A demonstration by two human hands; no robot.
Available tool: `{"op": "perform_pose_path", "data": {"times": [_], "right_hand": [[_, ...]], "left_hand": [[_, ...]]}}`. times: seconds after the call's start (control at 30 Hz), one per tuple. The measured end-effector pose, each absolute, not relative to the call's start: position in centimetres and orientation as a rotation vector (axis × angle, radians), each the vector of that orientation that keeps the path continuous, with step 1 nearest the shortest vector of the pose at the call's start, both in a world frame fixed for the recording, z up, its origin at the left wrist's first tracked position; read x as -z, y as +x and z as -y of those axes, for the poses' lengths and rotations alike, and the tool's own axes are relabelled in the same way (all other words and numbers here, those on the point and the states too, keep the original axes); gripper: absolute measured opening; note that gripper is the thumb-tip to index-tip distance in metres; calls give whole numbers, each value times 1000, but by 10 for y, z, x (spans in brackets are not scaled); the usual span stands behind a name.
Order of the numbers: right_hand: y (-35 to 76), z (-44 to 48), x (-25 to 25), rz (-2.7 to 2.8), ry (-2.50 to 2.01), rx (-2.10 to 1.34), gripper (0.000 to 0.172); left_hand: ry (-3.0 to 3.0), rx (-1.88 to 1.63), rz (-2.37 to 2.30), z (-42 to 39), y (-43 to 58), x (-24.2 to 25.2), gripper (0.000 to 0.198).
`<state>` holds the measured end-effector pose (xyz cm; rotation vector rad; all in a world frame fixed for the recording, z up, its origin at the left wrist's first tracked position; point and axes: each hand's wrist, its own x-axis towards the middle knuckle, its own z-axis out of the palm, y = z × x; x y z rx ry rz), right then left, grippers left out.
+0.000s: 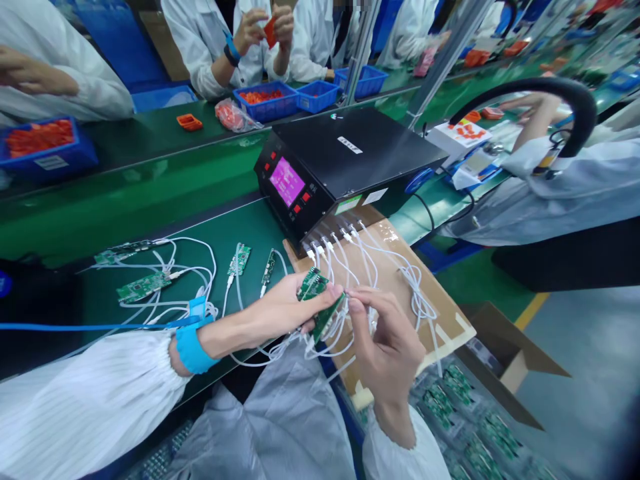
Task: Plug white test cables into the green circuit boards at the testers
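Observation:
My left hand (285, 308), with a blue wrist strap, grips two small green circuit boards (320, 300) between thumb and fingers. My right hand (387, 340) meets it from the right, its fingertips pinched at the edge of the lower board, among white cables (360, 267). The cables run from the front of a black tester box (345, 160) with a pink screen. Both hands hover over a taped cardboard sheet (450, 320).
More green boards (143, 287) on white leads lie on the green mat to the left. A tray of boards (465, 413) sits low at the right. Blue bins (267, 100) with orange parts line the far belt. Other people in white coats work opposite and at right.

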<state>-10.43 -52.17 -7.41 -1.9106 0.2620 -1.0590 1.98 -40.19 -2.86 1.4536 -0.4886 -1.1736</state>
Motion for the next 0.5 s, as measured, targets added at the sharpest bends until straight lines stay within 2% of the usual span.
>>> {"op": "perform_pose_path", "data": {"times": [0.3, 0.5], "right_hand": [[-77, 524, 81, -328, -2060, 957, 7], [-68, 529, 92, -404, -2215, 868, 13]], "left_hand": [[1664, 814, 223, 389, 43, 46, 44], [1745, 992, 162, 378, 40, 46, 42]]}}
